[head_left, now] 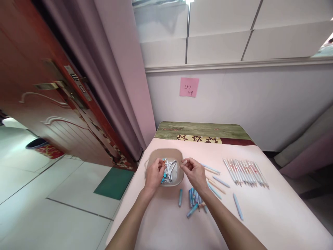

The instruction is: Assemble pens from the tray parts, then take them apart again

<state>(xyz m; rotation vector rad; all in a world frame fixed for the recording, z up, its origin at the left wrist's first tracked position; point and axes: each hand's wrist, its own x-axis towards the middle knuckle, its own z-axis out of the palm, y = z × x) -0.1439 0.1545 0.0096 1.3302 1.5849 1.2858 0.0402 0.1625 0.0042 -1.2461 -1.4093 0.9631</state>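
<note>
A beige plastic basin (pixel 161 151) on the table holds slim white pen refills (pixel 170 171) and small blue pieces (pixel 163 177). My left hand (pixel 155 173) is over the basin's left part, fingers closed; a bit of orange shows at its fingertips, too small to name. At the basin's right rim, my right hand (pixel 194 172) is closed in a pinch, and whatever is between its fingertips cannot be made out. Below it lies a pile of short blue and purple tubes (pixel 193 197). One teal tube (pixel 180 197) lies apart, left of the pile.
Blue and beige pen barrels (pixel 218 185) lie scattered right of my right hand. A single blue pen (pixel 237 206) is nearer the front. White pens (pixel 245 172) form a row at the right. A pink note (pixel 189 87) is on the wall behind the table (pixel 161 229).
</note>
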